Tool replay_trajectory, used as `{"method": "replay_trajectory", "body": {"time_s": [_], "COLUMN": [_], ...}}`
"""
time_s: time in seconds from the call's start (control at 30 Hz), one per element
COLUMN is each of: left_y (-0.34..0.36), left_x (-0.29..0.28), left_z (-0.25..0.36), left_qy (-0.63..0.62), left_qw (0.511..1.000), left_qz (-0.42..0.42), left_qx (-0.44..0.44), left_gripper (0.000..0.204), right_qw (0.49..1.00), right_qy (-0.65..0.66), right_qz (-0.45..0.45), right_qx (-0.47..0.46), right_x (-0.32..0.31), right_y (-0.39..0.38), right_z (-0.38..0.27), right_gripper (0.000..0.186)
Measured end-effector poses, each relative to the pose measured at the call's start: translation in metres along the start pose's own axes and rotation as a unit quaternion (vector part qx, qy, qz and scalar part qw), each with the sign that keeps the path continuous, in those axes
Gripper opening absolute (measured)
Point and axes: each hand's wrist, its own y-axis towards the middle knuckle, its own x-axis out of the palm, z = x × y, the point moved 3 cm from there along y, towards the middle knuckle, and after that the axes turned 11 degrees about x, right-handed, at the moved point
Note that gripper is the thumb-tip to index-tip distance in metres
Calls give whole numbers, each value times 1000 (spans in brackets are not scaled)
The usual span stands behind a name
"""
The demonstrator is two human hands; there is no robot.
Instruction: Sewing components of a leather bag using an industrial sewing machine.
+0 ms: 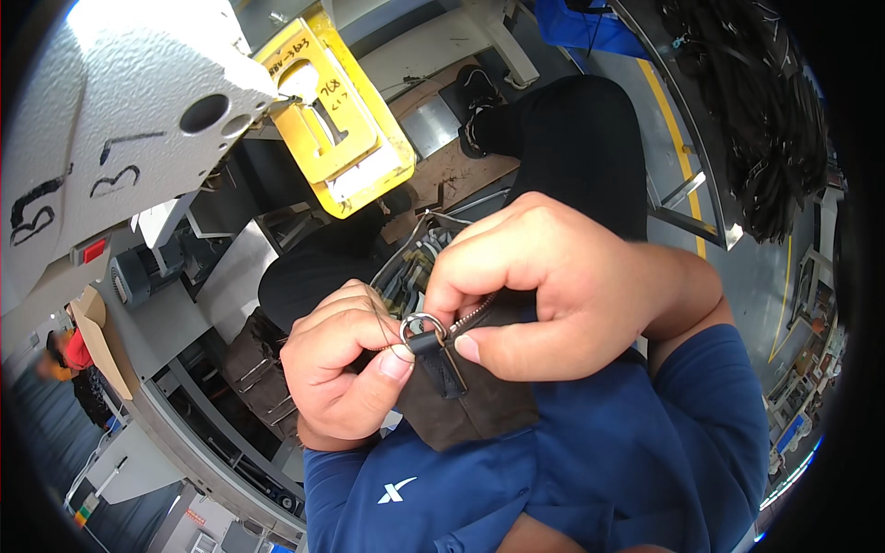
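A dark brown zippered bag (479,419) rests against my front, its mouth facing up and a patterned lining (406,281) showing inside. At one end of the zipper, a silver metal ring (420,319) sits on a black tab (441,370). My left hand (339,361) is closed on the bag's edge at the left of the ring, thumb and forefinger pinched together. From the right, my right hand (553,286) pinches the zippered edge just beside the tab. Loose threads run up by the left fingers. The pinched edges are partly hidden by my fingers.
Upper left, a white sewing machine (129,120) looms close, with a yellow template (323,115) by it. Dark strips (756,120) hang in a heap at the right. A blue bin (576,28) stands at the top. Brown pieces (261,369) lie left; another person (78,364) is far left.
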Motion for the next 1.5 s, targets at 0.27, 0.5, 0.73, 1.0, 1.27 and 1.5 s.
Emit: {"method": "replay_trajectory", "body": {"time_s": [0.27, 0.5, 0.73, 1.0, 1.27, 1.5], "left_y": [-1, 0, 2, 4, 4, 4], "left_x": [0, 1, 2, 2, 4, 4], "left_z": [-1, 0, 3, 3, 4, 4], "left_qy": [5, 13, 19, 18, 26, 29], "left_qw": [1000, 1000, 1000, 999, 997, 998], "left_qz": [0, -2, 13, 5, -16, -4], "left_qx": [-2, -5, -15, -28, -64, -51], "left_gripper": [12, 11, 13, 18, 17, 14], "right_qw": [1000, 998, 999, 999, 999, 999], "right_qy": [-9, -36, 19, 23, 30, 19], "right_qz": [0, 35, 35, 27, 20, 25], "right_qx": [-4, -41, -17, 0, -6, -7], "right_x": [0, 3, -4, -3, 4, 3], "right_y": [1, 4, 3, 2, 4, 3], "right_z": [0, 2, 6, 6, 7, 6], "right_gripper": [13, 13, 19, 17, 14, 14]}}
